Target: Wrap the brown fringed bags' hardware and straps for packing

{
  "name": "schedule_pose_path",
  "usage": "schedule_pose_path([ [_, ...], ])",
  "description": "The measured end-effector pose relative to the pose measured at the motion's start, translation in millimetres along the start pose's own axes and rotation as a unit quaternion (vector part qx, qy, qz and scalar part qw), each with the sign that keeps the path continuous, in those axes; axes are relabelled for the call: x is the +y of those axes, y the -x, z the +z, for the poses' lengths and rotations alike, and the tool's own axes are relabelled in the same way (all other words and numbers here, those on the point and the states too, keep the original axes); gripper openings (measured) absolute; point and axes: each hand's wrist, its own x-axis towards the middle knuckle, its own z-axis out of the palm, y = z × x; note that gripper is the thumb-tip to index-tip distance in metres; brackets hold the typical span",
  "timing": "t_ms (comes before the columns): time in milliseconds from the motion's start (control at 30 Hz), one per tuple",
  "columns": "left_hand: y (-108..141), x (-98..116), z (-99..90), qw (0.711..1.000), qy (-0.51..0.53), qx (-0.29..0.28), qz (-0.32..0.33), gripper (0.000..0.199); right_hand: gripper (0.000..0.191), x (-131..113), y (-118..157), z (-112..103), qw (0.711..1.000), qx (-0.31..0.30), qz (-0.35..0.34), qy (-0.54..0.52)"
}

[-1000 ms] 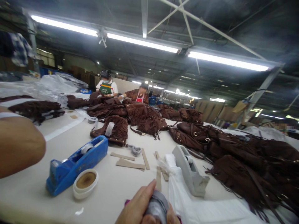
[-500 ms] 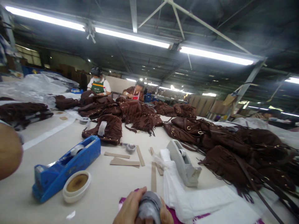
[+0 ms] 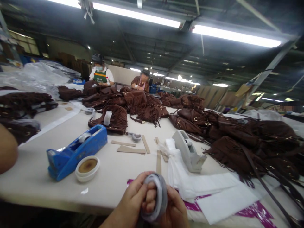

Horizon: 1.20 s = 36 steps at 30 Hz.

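At the table's front edge, a grey, ring-shaped coil (image 3: pixel 162 198) is held between my two hands. What it is made of I cannot tell; its layers look whitish and grey. My left hand (image 3: pixel 140 196) grips it from the left, the fingers curled through its opening. On its far right side, my right hand (image 3: pixel 175 209) is closed against the outer edge, with some fingertips hidden. Just beyond lie thin brown card strips (image 3: pixel 131 149) and a smaller grey coil (image 3: pixel 136 137). White tissue sheets (image 3: pixel 206 186) are spread to the right, over purple printed plastic (image 3: pixel 257 210).
A blue tape dispenser (image 3: pixel 79 152) and a round white tub (image 3: pixel 87 168) stand left. A grey tape dispenser (image 3: pixel 190 152) stands right. Dark brown fringed bags (image 3: pixel 237 161) are heaped right and further back. Two people (image 3: pixel 101 76) work across the table; someone's bare arm (image 3: pixel 7 148) shows at left.
My view has tilted down. The coil has been raised and turned so its opening shows, and my left fingers now pass through it.
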Motion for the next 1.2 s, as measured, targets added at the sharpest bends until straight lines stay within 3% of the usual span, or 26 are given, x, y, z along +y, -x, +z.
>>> schedule_pose_path([
  [167,-5.6,14.6,4.0,0.998,0.038,-0.011,-0.058,0.051,0.026,-4.8,4.7,-0.3,0.996,0.051,-0.024,-0.063],
  [233,-6.4,17.6,1.9,0.999,0.018,-0.016,-0.046,0.050,0.025,-6.0,4.4,3.7,0.998,0.041,-0.019,-0.048],
  [367,-7.1,20.2,-2.8,0.993,-0.117,0.005,0.017,0.044,0.041,-1.5,-5.6,15.7,0.998,0.013,-0.055,-0.033],
  [500,-4.0,27.2,-10.5,0.985,-0.167,-0.001,0.042,0.046,0.036,4.3,-18.2,20.7,0.995,0.033,-0.090,-0.003],
  [667,12.8,61.5,-22.3,0.965,-0.252,-0.064,0.047,0.053,0.037,-3.0,-21.5,20.2,0.997,-0.048,-0.038,0.039],
  [800,26.7,83.8,-14.7,0.928,-0.360,-0.054,0.082,0.054,0.041,-8.0,-19.9,20.5,0.992,-0.103,0.013,0.072],
  [967,27.7,69.2,-6.1,0.881,-0.447,0.032,0.153,0.043,0.049,-3.5,-25.9,22.1,0.993,-0.087,0.030,0.072],
  [1067,27.3,61.7,-8.1,0.888,-0.430,0.053,0.155,0.041,0.051,-0.1,-31.2,22.0,0.994,-0.073,0.049,0.066],
  [1200,29.6,73.8,-5.2,0.895,-0.435,0.020,0.096,0.040,0.048,-6.3,-36.0,26.0,0.993,-0.080,0.055,0.071],
])
